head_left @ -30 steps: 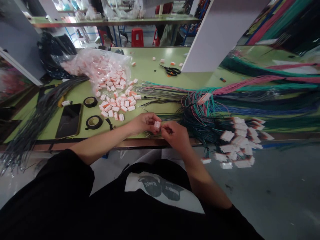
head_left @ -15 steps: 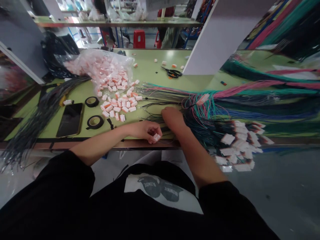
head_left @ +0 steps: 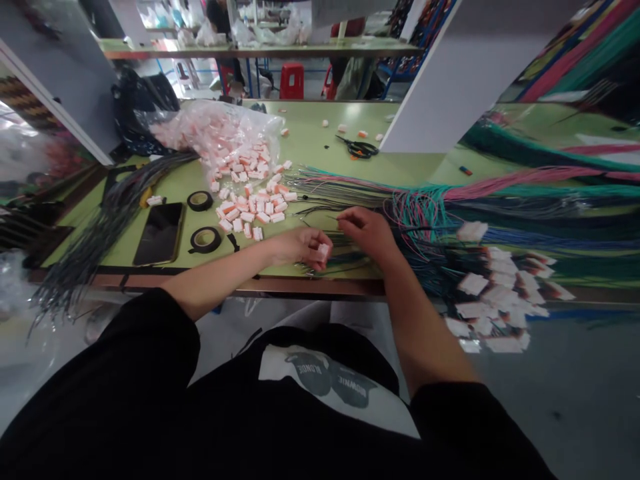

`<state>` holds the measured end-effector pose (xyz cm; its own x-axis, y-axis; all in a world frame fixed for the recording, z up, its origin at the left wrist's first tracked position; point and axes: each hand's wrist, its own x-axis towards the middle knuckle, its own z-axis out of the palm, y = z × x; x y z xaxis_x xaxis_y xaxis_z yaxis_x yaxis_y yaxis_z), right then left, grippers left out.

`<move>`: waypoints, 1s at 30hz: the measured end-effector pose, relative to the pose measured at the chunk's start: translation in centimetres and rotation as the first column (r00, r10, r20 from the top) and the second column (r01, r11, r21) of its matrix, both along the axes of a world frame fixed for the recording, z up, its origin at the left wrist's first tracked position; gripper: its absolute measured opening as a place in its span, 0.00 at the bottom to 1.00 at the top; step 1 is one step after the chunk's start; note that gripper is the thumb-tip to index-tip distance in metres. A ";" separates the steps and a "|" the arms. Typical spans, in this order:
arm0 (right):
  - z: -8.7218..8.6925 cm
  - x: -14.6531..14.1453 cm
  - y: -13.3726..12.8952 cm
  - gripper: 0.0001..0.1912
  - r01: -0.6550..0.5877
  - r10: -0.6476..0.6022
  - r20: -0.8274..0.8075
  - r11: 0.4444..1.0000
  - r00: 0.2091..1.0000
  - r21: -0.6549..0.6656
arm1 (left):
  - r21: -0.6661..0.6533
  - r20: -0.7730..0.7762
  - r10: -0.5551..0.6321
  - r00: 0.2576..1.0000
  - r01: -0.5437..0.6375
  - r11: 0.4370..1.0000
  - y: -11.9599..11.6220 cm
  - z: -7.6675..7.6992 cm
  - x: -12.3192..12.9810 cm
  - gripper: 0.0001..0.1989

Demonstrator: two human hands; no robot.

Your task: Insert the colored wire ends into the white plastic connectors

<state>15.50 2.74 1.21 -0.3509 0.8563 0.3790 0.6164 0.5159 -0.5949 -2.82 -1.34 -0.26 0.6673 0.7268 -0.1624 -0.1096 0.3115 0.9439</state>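
Note:
Between the fingertips of my left hand (head_left: pixel 303 248) is a small white connector housing (head_left: pixel 324 251), close to the table's front edge. My right hand (head_left: pixel 369 232) is just right of it, thumb and fingers pinched on a thin dark wire (head_left: pixel 332 217) whose end points left toward the housing. The two are apart. Under and beyond my right hand spread loose wire ends (head_left: pixel 345 183). A pile of white and orange housings (head_left: pixel 255 207) lies to the left, in front of an open clear plastic bag (head_left: pixel 215 130) full of them.
Wired connectors (head_left: pixel 500 287) bunch at the right front edge, near tangled green and pink wires (head_left: pixel 420 207). Two black tape rolls (head_left: pixel 205 240), a phone (head_left: pixel 159 233) and grey wires (head_left: pixel 110 213) lie left. Scissors (head_left: pixel 357 148) lie at the back beside a white partition (head_left: pixel 425 87).
My left hand has risen with the housing, nearer my right hand. My right hand now shows a wire end in its pinch. A connector on the wires has shifted right. The view has swung slightly left.

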 end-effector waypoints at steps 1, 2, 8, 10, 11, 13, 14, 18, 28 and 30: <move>0.2 0.1 -0.4 0.07 -0.067 0.065 -0.063 0.998 0.996 -0.022 | -0.027 0.034 0.056 0.998 -0.055 0.998 0.2 -0.1 0.0 0.18; 0.3 0.1 -1.0 0.08 -0.115 0.110 -0.106 0.993 0.988 -0.041 | -0.054 0.059 0.102 0.993 -0.099 0.994 0.3 -0.1 0.0 0.18; 0.5 0.2 -3.6 0.09 -0.130 0.127 -0.104 0.991 0.986 -0.023 | -0.131 0.100 0.197 0.975 -0.183 0.974 0.4 0.2 -0.1 0.16; 0.3 0.2 -4.0 0.08 -0.095 0.095 -0.063 0.995 0.994 0.008 | -0.138 0.112 0.200 0.973 -0.184 0.973 0.3 0.3 0.0 0.16; 0.3 0.3 -4.1 0.08 -0.081 0.082 -0.043 0.996 0.996 0.021 | -0.139 0.118 0.201 0.972 -0.185 0.973 0.3 0.3 0.0 0.17; 0.2 0.3 -4.3 0.07 -0.066 0.066 -0.013 0.997 0.998 0.039 | -0.138 0.123 0.202 0.972 -0.184 0.973 0.3 0.2 0.0 0.18; 0.2 0.4 -4.3 0.07 -0.062 0.062 -0.001 0.997 0.998 0.046 | -0.135 0.126 0.202 0.971 -0.185 0.973 0.3 0.2 0.0 0.18; 0.2 0.4 -4.4 0.06 -0.073 0.070 0.046 0.995 0.996 0.066 | -0.106 0.132 0.194 0.972 -0.181 0.978 0.4 0.0 0.0 0.19; 0.0 0.2 -4.6 0.07 -0.004 0.001 0.154 1.000 0.988 0.019 | 0.036 0.090 0.208 0.974 -0.212 0.977 0.1 0.2 0.2 0.19; -0.1 0.1 -4.7 0.07 0.016 -0.016 0.153 1.000 0.988 0.004 | 0.075 0.069 0.210 0.975 -0.215 0.974 0.1 0.2 0.3 0.19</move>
<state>15.58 -1.94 1.09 -0.3914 0.8612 0.3242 0.7081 0.5069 -0.4916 -2.50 -1.21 -0.07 0.5030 0.8622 -0.0605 -0.2226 0.1969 0.9548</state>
